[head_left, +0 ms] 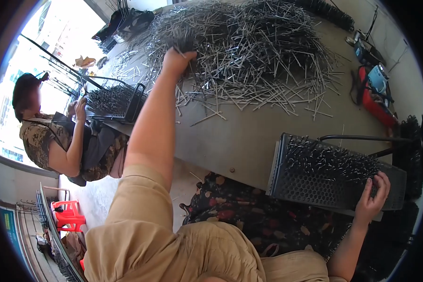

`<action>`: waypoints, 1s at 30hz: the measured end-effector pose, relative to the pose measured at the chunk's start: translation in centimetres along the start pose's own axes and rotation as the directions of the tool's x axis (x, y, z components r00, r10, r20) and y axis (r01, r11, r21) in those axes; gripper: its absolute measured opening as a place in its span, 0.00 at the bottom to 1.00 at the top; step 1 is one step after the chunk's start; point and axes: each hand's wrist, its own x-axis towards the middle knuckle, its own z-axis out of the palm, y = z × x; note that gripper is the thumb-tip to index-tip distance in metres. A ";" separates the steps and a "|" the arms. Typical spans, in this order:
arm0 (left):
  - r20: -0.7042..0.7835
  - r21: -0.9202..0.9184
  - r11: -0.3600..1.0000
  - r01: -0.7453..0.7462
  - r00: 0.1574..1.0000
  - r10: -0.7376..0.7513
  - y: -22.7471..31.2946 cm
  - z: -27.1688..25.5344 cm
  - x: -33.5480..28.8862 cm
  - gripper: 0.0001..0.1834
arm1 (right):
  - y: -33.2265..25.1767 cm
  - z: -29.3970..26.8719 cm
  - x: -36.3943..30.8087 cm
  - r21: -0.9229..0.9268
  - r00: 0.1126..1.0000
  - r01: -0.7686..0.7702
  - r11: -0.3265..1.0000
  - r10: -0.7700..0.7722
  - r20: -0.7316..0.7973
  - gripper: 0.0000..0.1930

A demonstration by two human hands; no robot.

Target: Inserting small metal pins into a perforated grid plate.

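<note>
A large heap of thin metal rods [254,51] covers the far part of the table. My left hand [175,62] is stretched out to the heap's left side, closed round a bunch of dark rods [182,41]; the fingertips are partly hidden. On the near right stands a black tray with a honeycomb of holes [310,185]. Short rod ends [329,157] stick up from its far rows, while the nearer holes are bare. At the tray's right end, my right hand [375,197] has its fingers bent together against the last rods. What they pinch is too small to make out.
A co-worker [56,127] sits at the left with a similar filled tray [110,101]. Loose rods lie along the heap's edge. A red case [376,105] and a blue mug [377,77] are at the table's right side. Dark flowered cloth [249,211] hangs below the near edge.
</note>
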 end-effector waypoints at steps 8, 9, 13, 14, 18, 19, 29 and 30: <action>0.162 -0.187 0.944 -0.272 0.939 0.303 11.9 -0.6 3.0 0.19 | -1.5 0.8 0.2 0.353 0.942 -0.043 0.935 0.156 -0.297 0.18; 0.138 0.037 0.923 -0.382 0.917 0.374 12.4 0.0 3.0 0.20 | -1.6 0.8 0.2 0.337 0.949 -0.042 0.941 0.143 -0.280 0.18; 0.147 -0.106 0.986 -0.131 0.978 0.146 12.3 1.8 4.1 0.24 | -1.0 -0.4 0.1 0.088 0.991 -0.077 0.993 0.086 -0.104 0.18; 0.108 -0.308 0.951 0.012 0.994 0.023 12.0 3.3 4.6 0.20 | -0.9 -0.7 0.1 0.086 0.994 -0.064 0.994 0.071 -0.078 0.18; 0.200 -0.888 0.408 0.210 0.977 -0.069 9.6 6.0 5.7 0.15 | -1.1 -0.1 0.3 0.121 0.985 -0.070 0.990 0.087 -0.148 0.19; 0.207 -0.888 0.406 0.215 0.976 -0.065 9.2 6.7 5.8 0.15 | -1.2 -0.1 0.3 0.115 0.985 -0.074 0.991 0.091 -0.149 0.19; 0.188 -0.981 0.025 0.192 0.974 -0.129 9.0 7.6 5.0 0.10 | -1.0 0.2 0.1 0.264 0.985 -0.100 0.959 0.134 -0.113 0.25; 0.205 -0.977 0.021 0.211 0.966 -0.158 9.0 7.4 5.0 0.08 | -0.9 0.3 0.1 0.247 0.986 -0.082 0.965 0.114 -0.119 0.24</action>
